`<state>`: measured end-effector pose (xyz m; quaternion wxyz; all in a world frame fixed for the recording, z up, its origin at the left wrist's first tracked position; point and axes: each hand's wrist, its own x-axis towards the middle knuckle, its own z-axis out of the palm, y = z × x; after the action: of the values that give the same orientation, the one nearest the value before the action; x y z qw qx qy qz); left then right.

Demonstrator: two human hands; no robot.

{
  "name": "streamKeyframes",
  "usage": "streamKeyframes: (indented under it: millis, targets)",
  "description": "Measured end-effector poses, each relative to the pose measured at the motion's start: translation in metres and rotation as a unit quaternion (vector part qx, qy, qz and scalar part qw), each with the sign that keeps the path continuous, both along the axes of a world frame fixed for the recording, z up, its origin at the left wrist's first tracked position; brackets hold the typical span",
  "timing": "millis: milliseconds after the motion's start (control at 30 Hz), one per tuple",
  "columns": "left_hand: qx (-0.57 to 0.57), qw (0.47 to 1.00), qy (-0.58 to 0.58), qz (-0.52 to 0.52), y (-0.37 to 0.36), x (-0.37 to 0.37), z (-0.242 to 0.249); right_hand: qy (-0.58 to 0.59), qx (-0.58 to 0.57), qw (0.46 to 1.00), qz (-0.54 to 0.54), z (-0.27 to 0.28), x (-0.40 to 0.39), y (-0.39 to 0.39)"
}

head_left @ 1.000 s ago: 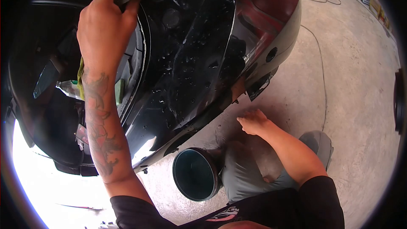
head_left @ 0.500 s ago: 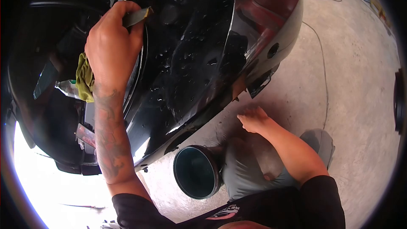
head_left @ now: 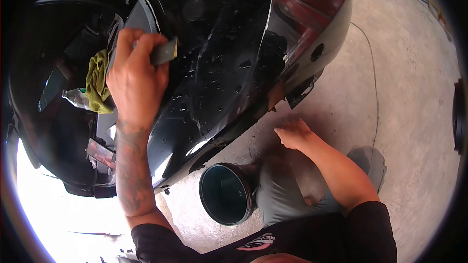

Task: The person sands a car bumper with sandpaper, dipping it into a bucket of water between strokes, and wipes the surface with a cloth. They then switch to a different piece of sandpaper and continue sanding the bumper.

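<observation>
Because the glossy black panel [head_left: 224, 63] curves, the block is best kept flat, with light, even pressure. From the head view, the left hand [head_left: 136, 80] pinches a thin grey block [head_left: 165, 53] with a yellowish edge, at the panel's inner rim. Near its lower edge, the right hand [head_left: 294, 134] curls loosely, no object visible in it. Droplets bead on the panel; beside it are a crumpled olive cloth [head_left: 99, 85] and a round bucket [head_left: 224, 190].

I can pass my left hand [head_left: 137, 75] rightward over the black panel [head_left: 219, 73]; the cloth [head_left: 99, 87] and bottle [head_left: 75, 98] block its left. My right hand [head_left: 294, 135] has open floor [head_left: 341, 97] up to the cable [head_left: 374, 78], with the panel above and the bucket [head_left: 225, 195] lower left.
</observation>
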<state>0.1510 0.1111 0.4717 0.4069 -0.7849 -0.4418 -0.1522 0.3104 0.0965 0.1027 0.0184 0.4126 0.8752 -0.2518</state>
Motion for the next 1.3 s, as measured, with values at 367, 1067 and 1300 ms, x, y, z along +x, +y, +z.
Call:
streamKeyframes:
  millis: [367,1067,1300]
  targets:
    - [0.023,0.999,0.022,-0.038,0.011,0.004,0.007,-0.005,0.003,1.0,0.003,-0.001,-0.003,-0.001]
    - [0.078,0.996,-0.022,-0.044,0.026,0.017,0.003,0.014,0.021,1.0,0.001,-0.002,-0.004,0.003]
    - [0.069,0.997,-0.019,-0.026,0.026,0.022,-0.003,0.039,0.048,0.998,-0.013,-0.005,-0.004,0.002]
